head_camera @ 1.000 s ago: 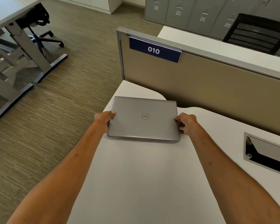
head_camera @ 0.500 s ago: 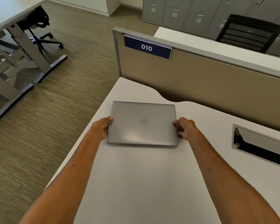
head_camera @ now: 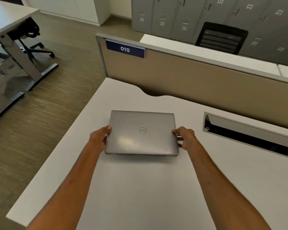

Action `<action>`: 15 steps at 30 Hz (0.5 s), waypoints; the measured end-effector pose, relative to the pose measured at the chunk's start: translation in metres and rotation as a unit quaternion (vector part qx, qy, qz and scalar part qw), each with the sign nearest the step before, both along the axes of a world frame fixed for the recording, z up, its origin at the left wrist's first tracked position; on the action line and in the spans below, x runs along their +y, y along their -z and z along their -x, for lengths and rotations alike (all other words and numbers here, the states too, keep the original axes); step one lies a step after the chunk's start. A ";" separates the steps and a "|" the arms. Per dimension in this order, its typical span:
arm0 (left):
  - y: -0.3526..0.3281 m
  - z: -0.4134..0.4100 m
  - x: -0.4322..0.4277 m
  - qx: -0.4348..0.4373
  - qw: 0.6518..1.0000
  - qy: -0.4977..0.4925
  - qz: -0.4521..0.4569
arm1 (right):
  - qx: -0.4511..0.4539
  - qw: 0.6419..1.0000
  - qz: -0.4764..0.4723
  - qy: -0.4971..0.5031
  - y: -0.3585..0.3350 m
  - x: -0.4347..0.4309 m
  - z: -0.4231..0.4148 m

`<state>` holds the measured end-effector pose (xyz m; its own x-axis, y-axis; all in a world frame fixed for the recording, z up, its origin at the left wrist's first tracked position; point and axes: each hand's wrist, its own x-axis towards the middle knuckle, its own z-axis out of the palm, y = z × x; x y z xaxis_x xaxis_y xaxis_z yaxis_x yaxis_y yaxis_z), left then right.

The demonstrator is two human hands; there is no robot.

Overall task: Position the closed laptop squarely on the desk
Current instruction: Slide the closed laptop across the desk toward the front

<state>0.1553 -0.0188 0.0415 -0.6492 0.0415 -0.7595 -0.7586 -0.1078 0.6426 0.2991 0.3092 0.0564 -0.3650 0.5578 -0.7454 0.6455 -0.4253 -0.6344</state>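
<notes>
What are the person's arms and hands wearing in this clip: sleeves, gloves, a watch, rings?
Nothing visible. The left hand and right hand are bare, without gloves, and both forearms are uncovered up to the frame edge. No watch, bracelet or ring shows.

laptop [head_camera: 142,132] lying closed on white desk [head_camera: 140,188], lid logo facing up | left hand [head_camera: 99,138] gripping its left edge | right hand [head_camera: 184,136] gripping its right edge | cable tray [head_camera: 249,135] sitting to the right
</notes>
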 end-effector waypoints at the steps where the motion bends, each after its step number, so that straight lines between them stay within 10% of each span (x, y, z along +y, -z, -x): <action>1: -0.002 -0.012 0.004 0.000 1.000 0.000 -0.002 | 0.001 1.000 -0.001 0.002 -0.003 0.002 -0.013; 15: -0.015 -0.181 0.074 -0.004 0.998 0.059 -0.015 | -0.007 0.997 -0.015 0.071 -0.019 0.041 -0.218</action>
